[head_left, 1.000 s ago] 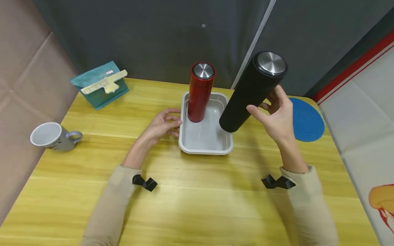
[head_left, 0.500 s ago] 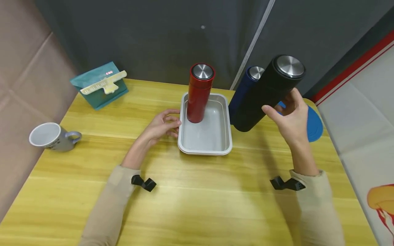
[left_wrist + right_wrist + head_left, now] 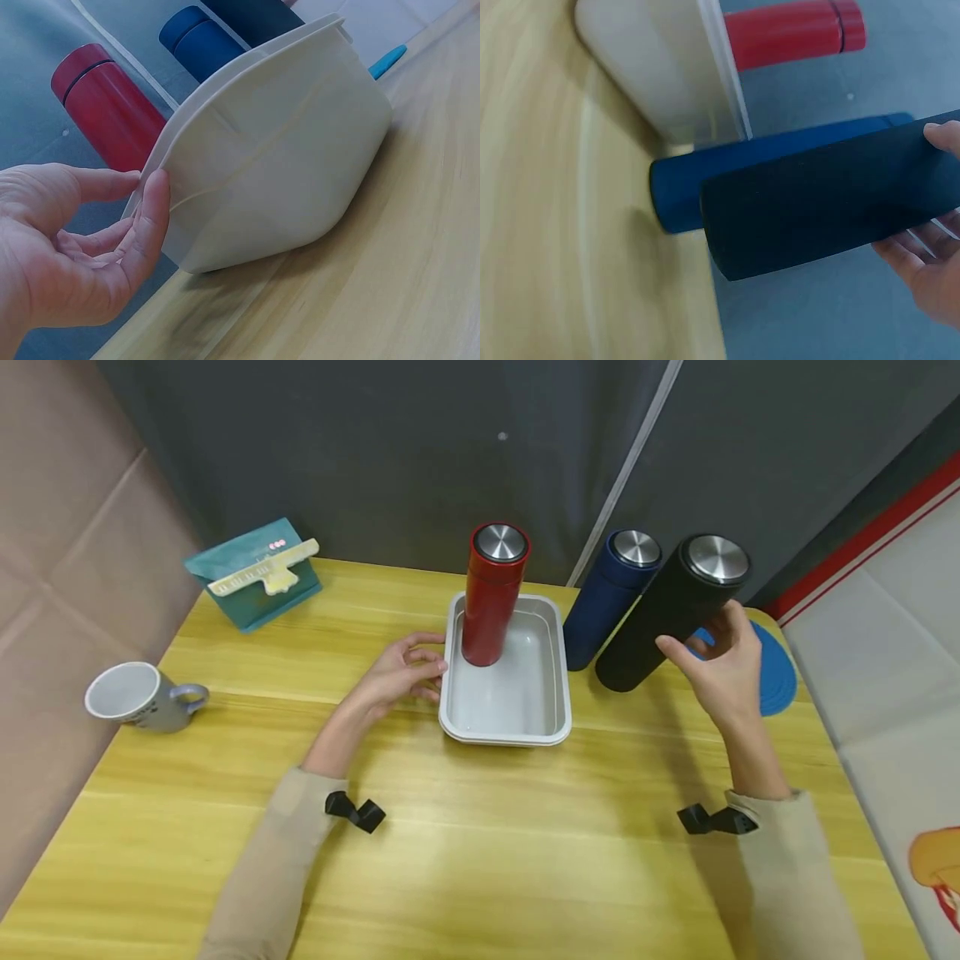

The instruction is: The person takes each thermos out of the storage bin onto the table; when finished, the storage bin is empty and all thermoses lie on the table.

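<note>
Right grip (image 3: 718, 670) around black flask (image 3: 670, 614), blue flask (image 3: 609, 597) just beside, tray (image 3: 551, 731) near.

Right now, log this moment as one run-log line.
right hand: holds black flask beside blue flask | left hand: touches grey tray | red flask: upright in tray

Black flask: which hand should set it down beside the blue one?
Right. The right hand already grips the black flask just right of the blue flask; the left hand rests at the tray rim.
</note>
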`<state>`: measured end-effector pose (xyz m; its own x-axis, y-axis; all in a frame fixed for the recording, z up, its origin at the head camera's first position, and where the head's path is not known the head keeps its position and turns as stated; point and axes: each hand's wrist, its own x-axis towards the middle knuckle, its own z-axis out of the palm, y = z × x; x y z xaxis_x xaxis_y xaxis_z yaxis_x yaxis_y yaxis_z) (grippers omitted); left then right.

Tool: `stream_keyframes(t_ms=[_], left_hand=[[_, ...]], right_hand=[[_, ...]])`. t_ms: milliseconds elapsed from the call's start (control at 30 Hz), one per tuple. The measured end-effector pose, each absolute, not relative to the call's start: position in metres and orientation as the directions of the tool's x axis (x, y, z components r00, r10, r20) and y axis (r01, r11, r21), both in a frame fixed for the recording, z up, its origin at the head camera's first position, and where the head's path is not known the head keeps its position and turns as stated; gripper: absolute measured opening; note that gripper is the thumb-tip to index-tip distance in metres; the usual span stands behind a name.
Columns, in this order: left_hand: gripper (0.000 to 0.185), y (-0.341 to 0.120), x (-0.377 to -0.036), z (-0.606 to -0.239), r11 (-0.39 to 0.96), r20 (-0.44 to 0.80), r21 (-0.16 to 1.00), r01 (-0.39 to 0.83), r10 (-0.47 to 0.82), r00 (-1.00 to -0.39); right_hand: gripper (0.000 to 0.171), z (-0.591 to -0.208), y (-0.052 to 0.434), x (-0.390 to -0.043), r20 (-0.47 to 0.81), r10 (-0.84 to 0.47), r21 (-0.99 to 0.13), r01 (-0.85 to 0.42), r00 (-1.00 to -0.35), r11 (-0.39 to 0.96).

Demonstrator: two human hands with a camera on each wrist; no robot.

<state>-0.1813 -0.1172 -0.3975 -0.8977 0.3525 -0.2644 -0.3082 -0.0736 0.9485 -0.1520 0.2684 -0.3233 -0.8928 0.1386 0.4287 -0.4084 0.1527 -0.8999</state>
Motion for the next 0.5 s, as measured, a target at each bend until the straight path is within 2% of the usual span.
stream_keyframes(t_ms=[233,500], left_hand=[[0.049,-0.118,-0.183,-0.397,-0.073,-0.272,0.947,-0.313,0.337,-0.901],[0.049,-0.118,-0.182,-0.398,-0.072,-0.272,0.946,-0.316,0.350,-0.896]], right_hand=[[0.055,-0.338,0.278,-0.168,0.408,0.192,-0.910,-0.380,-0.892,0.169],[0.054,-0.347,0.283,-0.181,0.316,0.283,-0.947,-0.283,-0.905,0.152]])
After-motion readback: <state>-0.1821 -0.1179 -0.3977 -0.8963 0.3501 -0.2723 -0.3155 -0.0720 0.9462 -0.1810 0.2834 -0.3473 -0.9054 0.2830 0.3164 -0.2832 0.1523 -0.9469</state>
